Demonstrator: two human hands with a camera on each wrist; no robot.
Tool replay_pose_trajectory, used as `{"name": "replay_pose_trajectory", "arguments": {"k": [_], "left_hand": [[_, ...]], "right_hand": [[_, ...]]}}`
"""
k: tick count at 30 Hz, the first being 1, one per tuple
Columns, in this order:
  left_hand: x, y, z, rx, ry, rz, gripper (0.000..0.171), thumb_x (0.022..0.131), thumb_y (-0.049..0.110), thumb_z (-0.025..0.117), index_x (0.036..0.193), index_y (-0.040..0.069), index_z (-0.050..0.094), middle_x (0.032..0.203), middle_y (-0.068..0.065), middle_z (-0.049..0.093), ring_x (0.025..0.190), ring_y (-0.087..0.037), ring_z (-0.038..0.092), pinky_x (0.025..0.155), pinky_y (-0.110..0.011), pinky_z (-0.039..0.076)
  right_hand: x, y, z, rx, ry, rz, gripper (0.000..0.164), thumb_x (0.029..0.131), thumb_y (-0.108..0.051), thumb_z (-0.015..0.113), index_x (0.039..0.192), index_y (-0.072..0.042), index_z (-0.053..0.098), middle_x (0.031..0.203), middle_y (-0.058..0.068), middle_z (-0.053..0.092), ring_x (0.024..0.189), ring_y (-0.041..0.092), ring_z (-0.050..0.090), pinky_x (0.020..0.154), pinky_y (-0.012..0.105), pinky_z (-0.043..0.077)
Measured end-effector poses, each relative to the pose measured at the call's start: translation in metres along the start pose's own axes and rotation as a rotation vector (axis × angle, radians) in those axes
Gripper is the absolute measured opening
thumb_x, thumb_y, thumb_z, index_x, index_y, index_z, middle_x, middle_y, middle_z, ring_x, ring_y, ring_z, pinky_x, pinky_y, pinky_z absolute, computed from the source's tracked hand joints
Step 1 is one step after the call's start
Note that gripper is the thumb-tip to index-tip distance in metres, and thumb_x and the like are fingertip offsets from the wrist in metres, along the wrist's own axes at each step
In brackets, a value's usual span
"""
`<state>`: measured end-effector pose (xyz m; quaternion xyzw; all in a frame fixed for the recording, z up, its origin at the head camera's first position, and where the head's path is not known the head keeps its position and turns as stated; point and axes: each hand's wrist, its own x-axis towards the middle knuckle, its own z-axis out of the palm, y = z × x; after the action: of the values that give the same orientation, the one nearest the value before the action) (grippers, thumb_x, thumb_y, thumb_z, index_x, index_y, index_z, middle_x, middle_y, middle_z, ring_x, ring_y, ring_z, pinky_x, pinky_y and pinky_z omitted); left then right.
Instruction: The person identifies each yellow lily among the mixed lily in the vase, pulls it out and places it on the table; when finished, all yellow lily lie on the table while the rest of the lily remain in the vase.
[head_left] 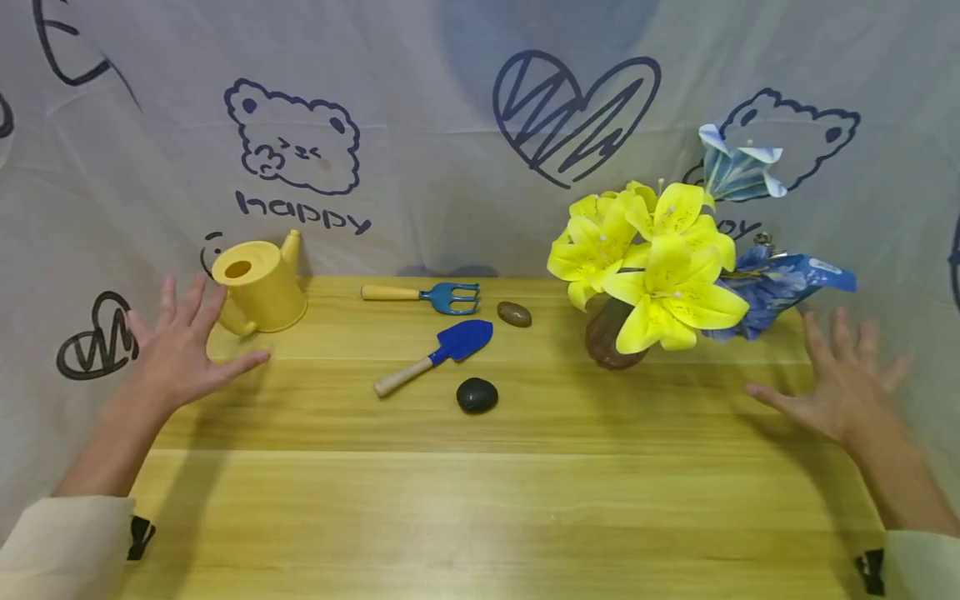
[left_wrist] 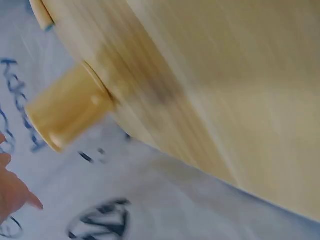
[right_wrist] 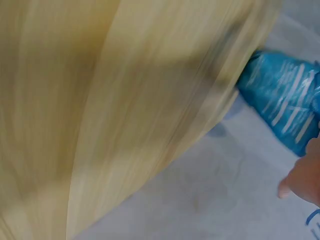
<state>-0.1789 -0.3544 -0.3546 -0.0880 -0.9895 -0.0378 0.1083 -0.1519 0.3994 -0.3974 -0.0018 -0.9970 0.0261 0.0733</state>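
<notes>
My left hand [head_left: 177, 354] is spread wide above the table's left side, its fingertips overlapping the handle side of a yellow watering can [head_left: 266, 287] in the head view. Fingers fanned out, my right hand [head_left: 843, 383] hovers at the right, near a blue flower bouquet [head_left: 761, 287] in a blue wrapper. Neither hand holds anything. Yellow lilies [head_left: 667, 283] rise from a brown vase [head_left: 611, 337] beside the bouquet, hiding part of it. In the left wrist view the watering can [left_wrist: 72, 107] is blurred; the right wrist view shows the blue wrapper [right_wrist: 282, 97] close to my fingers.
Mid-table lie a small blue hand fork [head_left: 450, 297], a blue trowel [head_left: 461, 340] with a wooden handle, a brown stone [head_left: 514, 314] and a black stone [head_left: 477, 396]. A pale cloth [head_left: 420, 150] with drawn bears and hearts hangs behind the wooden table [head_left: 480, 517].
</notes>
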Motion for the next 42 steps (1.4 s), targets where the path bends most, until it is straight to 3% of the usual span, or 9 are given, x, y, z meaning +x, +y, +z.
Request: {"name": "replay_pose_trajectory", "arguments": {"k": [4,9,13,19,23,28,33,37,42], "left_hand": [[0.011,0.031,0.001,-0.134,0.104,0.101,0.094,0.069,0.054,0.065,0.141,0.014,0.019,0.147,0.001,-0.002,0.131,-0.027,-0.012,0.093,-0.066,-0.005],[0.036,0.090,0.008,-0.379,0.206,0.234,0.084,0.069,0.043,0.070,0.138,0.016,0.030,0.145,-0.001,0.018,0.132,-0.024,0.012,0.101,-0.054,0.015],[0.054,0.145,0.017,-0.522,0.166,0.290,0.073,0.072,0.045,0.068,0.133,0.017,0.039,0.138,-0.002,0.034,0.126,-0.023,0.028,0.099,-0.048,0.026],[0.069,0.219,0.044,-0.769,0.061,0.373,0.054,0.076,0.042,0.066,0.121,0.016,0.054,0.125,-0.002,0.049,0.114,-0.016,0.045,0.088,-0.034,0.042],[0.074,0.270,0.060,-0.989,0.017,0.423,0.041,0.078,0.031,0.066,0.115,0.013,0.059,0.118,-0.001,0.055,0.106,-0.013,0.050,0.080,-0.027,0.046],[0.077,0.332,0.065,-1.269,-0.057,0.339,0.032,0.080,0.019,0.065,0.110,0.007,0.062,0.112,-0.004,0.059,0.097,-0.014,0.056,0.074,-0.023,0.048],[0.075,0.379,0.054,-1.491,-0.041,0.205,0.026,0.080,0.006,0.063,0.104,-0.005,0.062,0.104,-0.016,0.060,0.086,-0.021,0.060,0.067,-0.025,0.050],[0.077,0.401,0.051,-1.582,0.042,0.159,0.021,0.081,0.002,0.061,0.098,-0.010,0.062,0.096,-0.022,0.061,0.060,-0.024,0.058,0.050,-0.022,0.047],[0.082,0.422,0.047,-1.556,0.118,0.064,0.019,0.080,0.002,0.062,0.097,-0.007,0.064,0.084,-0.021,0.063,0.038,-0.009,0.046,0.040,-0.016,0.042]], "right_hand": [[-0.002,-0.019,0.001,0.172,-0.019,-0.071,0.109,0.069,-0.059,0.062,0.140,-0.018,-0.010,0.143,0.009,-0.019,0.127,0.040,-0.013,0.084,0.073,0.002],[0.002,-0.049,0.008,0.371,-0.061,-0.100,0.100,0.072,-0.051,0.065,0.142,-0.021,-0.002,0.143,0.021,0.007,0.121,0.051,0.016,0.084,0.068,0.021],[0.009,-0.072,0.019,0.464,-0.079,-0.111,0.091,0.075,-0.048,0.064,0.142,-0.016,0.011,0.136,0.028,0.025,0.116,0.052,0.027,0.086,0.064,0.026],[0.030,-0.104,0.037,0.743,-0.088,-0.106,0.075,0.073,-0.043,0.068,0.136,-0.029,0.029,0.134,0.010,0.038,0.121,0.034,0.034,0.090,0.055,0.032],[0.043,-0.118,0.044,0.902,-0.095,-0.106,0.067,0.073,-0.035,0.070,0.130,-0.025,0.036,0.132,0.002,0.038,0.121,0.023,0.035,0.091,0.045,0.036],[0.052,-0.131,0.041,1.083,-0.008,-0.232,0.046,0.071,-0.006,0.073,0.107,-0.010,0.045,0.102,0.001,0.048,0.095,0.009,0.046,0.076,0.019,0.040],[0.060,-0.132,0.044,1.175,0.031,-0.352,0.050,0.066,0.010,0.071,0.104,-0.011,0.046,0.092,0.000,0.044,0.083,0.008,0.044,0.068,0.015,0.040],[0.065,-0.134,0.044,1.153,0.026,-0.397,0.052,0.066,0.012,0.070,0.108,-0.009,0.047,0.097,0.001,0.047,0.086,0.009,0.046,0.070,0.015,0.041],[0.063,-0.136,0.035,1.166,-0.007,-0.460,0.041,0.067,0.015,0.067,0.099,-0.006,0.053,0.092,0.000,0.052,0.081,0.007,0.051,0.067,0.016,0.044]]}}
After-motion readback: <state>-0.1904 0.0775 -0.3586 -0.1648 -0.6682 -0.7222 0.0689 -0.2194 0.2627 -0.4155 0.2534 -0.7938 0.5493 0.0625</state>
